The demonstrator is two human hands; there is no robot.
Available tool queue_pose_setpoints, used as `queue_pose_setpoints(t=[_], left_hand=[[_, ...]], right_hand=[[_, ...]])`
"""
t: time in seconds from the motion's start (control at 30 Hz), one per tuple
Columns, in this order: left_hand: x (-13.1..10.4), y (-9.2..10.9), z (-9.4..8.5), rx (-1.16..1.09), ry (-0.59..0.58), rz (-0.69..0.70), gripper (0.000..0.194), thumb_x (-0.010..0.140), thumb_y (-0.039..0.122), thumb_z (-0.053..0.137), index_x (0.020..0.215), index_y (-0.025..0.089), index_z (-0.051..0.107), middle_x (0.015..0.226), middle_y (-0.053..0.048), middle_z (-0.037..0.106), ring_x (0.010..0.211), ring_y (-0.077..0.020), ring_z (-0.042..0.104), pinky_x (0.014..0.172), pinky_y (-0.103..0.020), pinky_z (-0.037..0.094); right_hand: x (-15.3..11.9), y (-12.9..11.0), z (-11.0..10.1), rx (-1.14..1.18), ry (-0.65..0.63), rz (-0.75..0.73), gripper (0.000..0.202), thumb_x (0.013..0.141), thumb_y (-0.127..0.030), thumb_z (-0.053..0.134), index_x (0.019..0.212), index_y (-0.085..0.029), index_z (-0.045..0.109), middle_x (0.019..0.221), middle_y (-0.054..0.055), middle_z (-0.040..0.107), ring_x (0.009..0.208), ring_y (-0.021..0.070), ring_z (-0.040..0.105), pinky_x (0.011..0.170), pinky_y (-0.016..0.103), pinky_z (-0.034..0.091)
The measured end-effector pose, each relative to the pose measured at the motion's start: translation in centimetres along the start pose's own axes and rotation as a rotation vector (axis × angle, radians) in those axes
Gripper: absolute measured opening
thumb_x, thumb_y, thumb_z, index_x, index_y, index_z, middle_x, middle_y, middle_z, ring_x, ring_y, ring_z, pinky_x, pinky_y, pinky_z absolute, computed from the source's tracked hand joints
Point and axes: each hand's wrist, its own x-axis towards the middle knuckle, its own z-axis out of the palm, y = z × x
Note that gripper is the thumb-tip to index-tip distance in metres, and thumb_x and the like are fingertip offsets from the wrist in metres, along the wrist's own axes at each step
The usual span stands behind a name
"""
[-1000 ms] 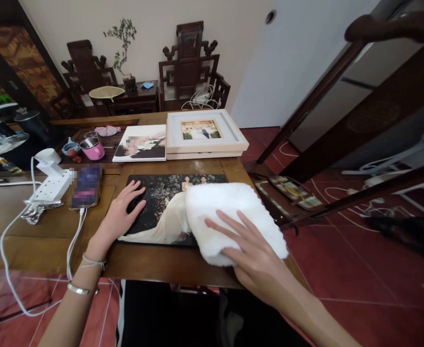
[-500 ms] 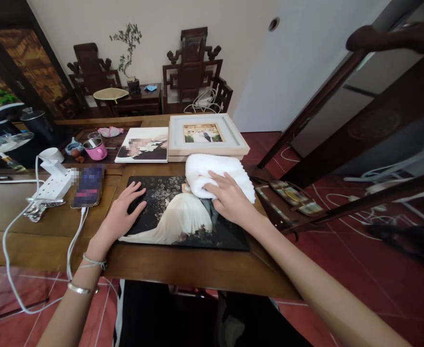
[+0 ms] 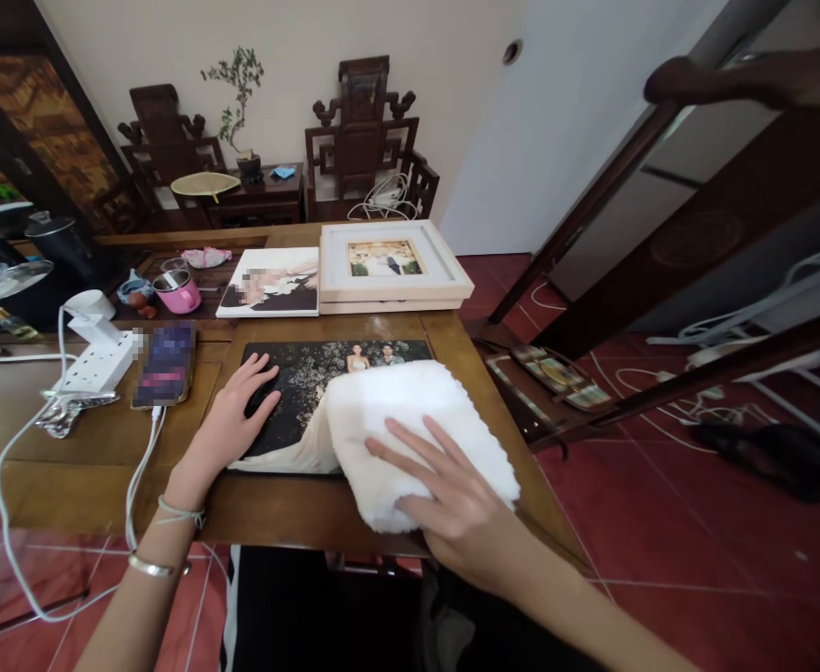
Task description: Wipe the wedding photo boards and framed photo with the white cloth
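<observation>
Photo [image 3: 304, 392] lies flat on the bench [image 3: 290, 513], long axis from 9 to 3 o'clock, its pictured top towards 12. Left hand [image 3: 234, 420], fingers spread, touches its 9 o'clock edge. White cloth [image 3: 416, 397] hides its 4 o'clock corner from view. Right hand [image 3: 458, 509] rests on the cloth, fingers apart; whether its grip pinches fabric I cannot tell. Right forearm [image 3: 577, 602] is cut off at 5.

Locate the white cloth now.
In the head view, the white cloth is just right of centre, under the right hand, covering the lower right part of the dark photo panel.
</observation>
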Motion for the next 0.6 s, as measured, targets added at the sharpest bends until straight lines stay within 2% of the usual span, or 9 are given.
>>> queue_pose_setpoints(t=[0.07,0.2,0.3,0.37,0.47,0.6], left_hand=[[0.0,0.0,0.0,0.002,-0.009,-0.002,0.044,0.093,0.042,0.046,0.125,0.015,0.058,0.144,-0.013,0.047,0.140,-0.0245,0.034,0.115,-0.047,0.029],[-0.1,-0.2,0.0,-0.001,-0.007,0.001,0.043,0.093,0.043,0.046,0.125,0.018,0.058,0.143,-0.011,0.048,0.139,-0.0248,0.035,0.114,-0.049,0.030],[0.0,-0.2,0.0,-0.003,-0.003,-0.006,0.042,0.093,0.044,0.046,0.125,0.019,0.058,0.143,-0.010,0.049,0.139,-0.0249,0.035,0.114,-0.049,0.030],[0.0,-0.2,0.0,0.000,-0.001,-0.008,0.042,0.092,0.044,0.046,0.124,0.019,0.058,0.143,-0.010,0.049,0.139,-0.0249,0.036,0.114,-0.049,0.030],[0.0,-0.2,-0.1,0.006,0.005,-0.007,0.042,0.092,0.043,0.047,0.124,0.018,0.058,0.142,-0.011,0.049,0.139,-0.0246,0.036,0.114,-0.048,0.030],[0.0,0.0,-0.1,0.009,0.008,-0.005,0.041,0.092,0.040,0.047,0.124,0.016,0.058,0.142,-0.012,0.049,0.138,-0.0242,0.036,0.114,-0.047,0.030]], right_hand=[[0.9,2.1,0.2,0.000,-0.050,0.006,0.037,0.065,0.006,0.041,0.076,-0.020,0.065,0.133,0.010,0.058,0.136,0.0309,0.034,0.106,0.063,0.031],[3.3,7.9,0.8,-0.004,-0.153,0.084,0.050,0.059,0.007,0.038,0.093,-0.018,0.066,0.136,0.012,0.054,0.135,0.0312,0.034,0.106,0.064,0.030],[4.6,11.5,1.4,-0.018,-0.145,0.165,0.053,0.059,0.006,0.039,0.100,-0.018,0.064,0.130,0.014,0.059,0.134,0.0294,0.037,0.106,0.061,0.032],[4.8,12.5,1.6,-0.030,-0.128,0.211,0.052,0.060,0.005,0.039,0.101,-0.016,0.063,0.122,0.016,0.064,0.133,0.0298,0.039,0.105,0.060,0.033],[3.7,11.2,1.5,-0.052,-0.102,0.216,0.049,0.061,0.005,0.039,0.099,-0.014,0.063,0.125,0.019,0.061,0.132,0.0334,0.039,0.103,0.062,0.035],[0.7,5.7,0.1,-0.081,-0.043,0.132,0.042,0.064,0.006,0.038,0.088,-0.017,0.063,0.131,0.016,0.058,0.133,0.0354,0.037,0.101,0.067,0.035]])
